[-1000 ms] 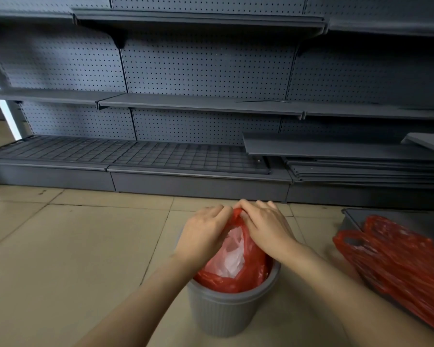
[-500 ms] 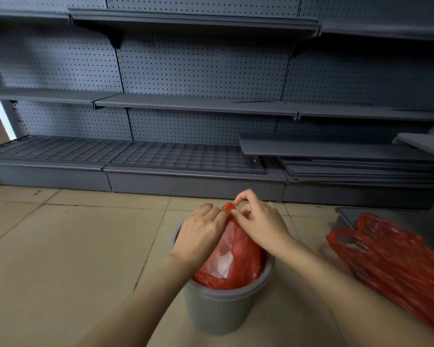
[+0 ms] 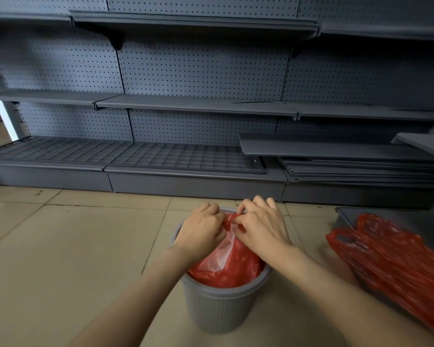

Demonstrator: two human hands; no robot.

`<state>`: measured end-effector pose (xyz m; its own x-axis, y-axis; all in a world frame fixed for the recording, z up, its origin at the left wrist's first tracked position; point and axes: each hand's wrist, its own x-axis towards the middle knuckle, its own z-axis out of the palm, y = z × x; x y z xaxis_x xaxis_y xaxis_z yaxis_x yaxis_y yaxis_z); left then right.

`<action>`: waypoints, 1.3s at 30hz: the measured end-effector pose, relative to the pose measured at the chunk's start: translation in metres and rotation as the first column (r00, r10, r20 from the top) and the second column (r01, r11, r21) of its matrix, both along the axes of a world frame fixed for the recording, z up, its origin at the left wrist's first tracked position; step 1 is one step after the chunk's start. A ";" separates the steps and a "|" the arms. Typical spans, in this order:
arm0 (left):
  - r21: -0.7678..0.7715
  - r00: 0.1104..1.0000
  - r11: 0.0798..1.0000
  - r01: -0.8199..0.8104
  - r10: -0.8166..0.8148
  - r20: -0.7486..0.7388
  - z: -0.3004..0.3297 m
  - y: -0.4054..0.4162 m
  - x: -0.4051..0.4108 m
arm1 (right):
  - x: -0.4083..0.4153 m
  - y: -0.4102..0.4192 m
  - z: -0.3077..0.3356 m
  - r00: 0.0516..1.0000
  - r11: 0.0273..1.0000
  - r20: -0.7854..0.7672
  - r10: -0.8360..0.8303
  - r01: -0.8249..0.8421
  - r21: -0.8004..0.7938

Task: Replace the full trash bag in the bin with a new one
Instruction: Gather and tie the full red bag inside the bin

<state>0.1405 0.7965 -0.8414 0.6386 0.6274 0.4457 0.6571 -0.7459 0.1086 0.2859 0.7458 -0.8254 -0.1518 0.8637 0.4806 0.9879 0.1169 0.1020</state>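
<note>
Red plastic: the full trash bag (image 3: 232,266) sits inside the grey ribbed bin (image 3: 218,306), its gathered neck rising above the rim toward the far side.
Left hand (image 3: 202,232): curled over the neck from the left, fingers (image 3: 214,212) pinched on the red film.
Neck of bag: directly between the two hands, touching both; its long axis runs upright out of the bin, so the lift is judged to go straight up.
Right hand (image 3: 259,227): closed on the same twist from the right, fingers (image 3: 243,209) bent tight around a red strip; neither hand is nearer than the other.
Step in hand: judged to be tying or closing the neck; the bag is not yet lifted out.
New bags: a flat red heap (image 3: 386,259) lies on the floor to the right, well apart from the bin.
Surface: beige tiled floor (image 3: 73,259), bare around the bin.
Room: grey pegboard shelving (image 3: 186,106) behind, loose shelf boards stacked at right.
</note>
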 end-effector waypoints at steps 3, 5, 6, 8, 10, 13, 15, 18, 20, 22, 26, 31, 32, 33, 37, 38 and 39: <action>-0.001 0.998 0.998 0.055 -0.055 0.001 0.000 -0.005 0.002 | 0.004 0.000 -0.002 0.998 0.999 -0.058 -0.028 0.027 -0.030; -0.024 0.997 0.998 0.059 -0.058 0.046 -0.002 -0.007 0.002 | 0.003 -0.001 -0.003 0.994 0.998 -0.102 -0.035 0.030 -0.057; -0.039 0.996 0.998 0.058 -0.056 0.070 -0.002 -0.008 0.003 | 0.002 -0.002 -0.002 0.993 0.997 -0.110 -0.036 0.028 -0.067; -0.054 0.993 0.996 0.071 -0.065 0.102 -0.004 -0.008 0.003 | -0.001 -0.002 -0.001 0.992 0.997 -0.118 -0.040 0.033 -0.066; -0.058 0.993 0.995 0.082 -0.076 0.092 -0.004 -0.007 0.003 | -0.003 0.000 0.001 0.993 0.996 -0.111 -0.044 0.035 -0.080; -0.036 0.994 0.995 0.092 -0.089 0.059 -0.005 -0.007 0.001 | -0.002 0.002 0.004 0.997 0.995 -0.072 -0.025 0.018 -0.095; -0.016 0.995 0.996 0.085 -0.084 0.053 -0.007 -0.007 -0.001 | -0.001 0.002 0.005 0.997 0.994 -0.075 -0.030 0.022 -0.103; -0.012 0.996 0.999 0.044 -0.043 0.080 -0.006 -0.011 -0.002 | -0.002 0.003 0.004 0.996 0.991 -0.070 -0.054 0.045 -0.124; -0.006 0.994 1.000 -0.004 0.005 0.112 -0.003 -0.009 -0.005 | -0.002 0.003 0.003 0.996 0.989 -0.056 -0.063 0.054 -0.141; 0.025 0.998 1.000 0.000 -0.001 0.066 -0.003 -0.003 -0.009 | -0.002 0.003 0.002 0.995 0.986 -0.085 -0.059 0.045 -0.163; 0.095 0.994 0.991 0.089 -0.082 -0.079 -0.008 0.003 -0.016 | 0.000 -0.001 -0.001 0.990 0.982 -0.142 -0.015 -0.012 -0.189; 0.234 0.996 0.970 0.058 -0.041 -0.076 0.003 0.003 -0.016 | 0.000 0.003 -0.001 0.990 0.984 -0.142 0.025 -0.049 -0.169; 0.258 0.997 0.964 0.063 -0.048 -0.065 0.006 0.005 -0.018 | 0.001 0.004 0.000 0.987 0.982 -0.158 0.022 -0.051 -0.180; 0.280 0.995 0.956 0.087 -0.071 -0.068 0.009 0.008 -0.020 | 0.002 0.005 0.001 0.980 0.979 -0.197 0.015 -0.055 -0.198; 0.292 0.972 0.931 0.221 -0.186 -0.141 0.016 0.012 -0.031 | 0.008 0.007 0.012 0.911 0.960 -0.412 -0.012 -0.105 -0.259; 0.288 0.972 0.931 0.223 -0.191 -0.133 0.018 0.012 -0.034 | 0.010 0.008 0.016 0.901 0.959 -0.434 -0.017 -0.108 -0.263; 0.286 0.974 0.933 0.219 -0.194 -0.115 0.020 0.013 -0.035 | 0.012 0.008 0.019 0.894 0.959 -0.448 -0.022 -0.108 -0.262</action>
<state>0.1053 0.8095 -0.8212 0.7829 0.3259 0.5300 0.4822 -0.8561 -0.1857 0.2980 0.7542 -0.8064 -0.0191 0.9675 0.2522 0.9146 0.1188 -0.3865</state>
